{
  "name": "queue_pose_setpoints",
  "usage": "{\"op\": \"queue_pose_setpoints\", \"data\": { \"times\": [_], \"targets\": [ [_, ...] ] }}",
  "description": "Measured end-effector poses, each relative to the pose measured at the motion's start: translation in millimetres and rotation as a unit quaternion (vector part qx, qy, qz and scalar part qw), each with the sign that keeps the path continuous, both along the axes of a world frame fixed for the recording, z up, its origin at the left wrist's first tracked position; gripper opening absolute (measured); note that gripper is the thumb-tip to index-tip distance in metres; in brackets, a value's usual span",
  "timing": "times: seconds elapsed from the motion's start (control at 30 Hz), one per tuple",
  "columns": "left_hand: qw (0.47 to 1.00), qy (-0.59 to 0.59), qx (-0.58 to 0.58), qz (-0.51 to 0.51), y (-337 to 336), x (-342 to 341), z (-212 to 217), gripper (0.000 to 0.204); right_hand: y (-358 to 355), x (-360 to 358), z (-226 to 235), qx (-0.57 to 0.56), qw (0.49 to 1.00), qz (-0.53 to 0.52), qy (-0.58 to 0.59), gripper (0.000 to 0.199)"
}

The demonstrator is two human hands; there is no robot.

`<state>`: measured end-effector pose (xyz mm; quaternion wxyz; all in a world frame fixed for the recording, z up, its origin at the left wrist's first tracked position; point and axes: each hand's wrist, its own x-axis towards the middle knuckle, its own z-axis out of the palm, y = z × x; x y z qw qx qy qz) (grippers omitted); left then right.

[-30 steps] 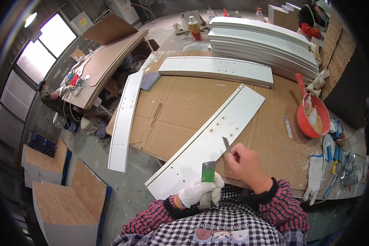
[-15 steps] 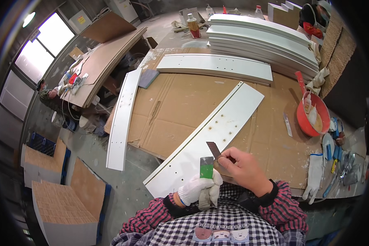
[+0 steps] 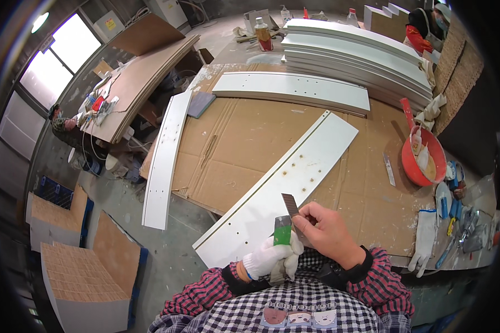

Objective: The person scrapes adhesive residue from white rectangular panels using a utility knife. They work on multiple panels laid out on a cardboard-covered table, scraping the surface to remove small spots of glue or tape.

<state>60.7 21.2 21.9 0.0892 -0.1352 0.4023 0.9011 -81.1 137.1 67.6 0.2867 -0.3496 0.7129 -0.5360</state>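
Observation:
My left hand (image 3: 268,258), in a white knit glove, is closed around a small flat scraper-like piece (image 3: 282,233) with a dark grey end and a green band. Beside it my bare right hand (image 3: 332,236) pinches a thin dark brown strip (image 3: 289,204) between thumb and fingers. The strip stands up at a slant, close to the grey end; whether they touch I cannot tell. Both hands are in front of my body, over the near edge of a long white board (image 3: 294,176) with drilled holes, brownish spots and a groove along one edge.
Cardboard (image 3: 233,139) covers the worktable. Another holed board (image 3: 165,158) lies left, more (image 3: 289,87) behind, and a tall stack (image 3: 355,53) at the back. A red bowl (image 3: 423,161), a metal blade (image 3: 389,169), a white glove (image 3: 425,238) and several hand tools (image 3: 464,227) lie right. A co-worker (image 3: 428,28) is back right.
The grey-and-green piece has shifted slightly right and down, and tilts a little more. The strip in my right hand has barely moved. The co-worker at the back has shifted slightly.

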Motion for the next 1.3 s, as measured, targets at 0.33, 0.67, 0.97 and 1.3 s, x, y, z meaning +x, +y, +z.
{"op": "queue_pose_setpoints", "data": {
  "times": [0.33, 0.67, 0.97, 1.3],
  "targets": [
    [0.999, -0.034, -0.031, -0.011, 2, -1, -1, 0.012, 0, -7, -14, -0.013, 0.999, 0.03, -0.024, 0.018],
    [0.996, -0.08, -0.034, 0.025, 7, -5, -2, 0.009, -3, -6, -33, -0.009, 0.996, 0.015, -0.09, 0.018],
    [0.995, -0.094, -0.014, -0.029, 2, -22, -8, 0.017, 14, -18, -35, -0.001, 0.995, -0.054, 0.086, 0.012],
    [0.967, -0.197, 0.1, -0.125, 5, -43, -30, 0.033, 72, -39, -52, 0.148, 0.85, -0.006, 0.506, 0.006]
  ]
}}
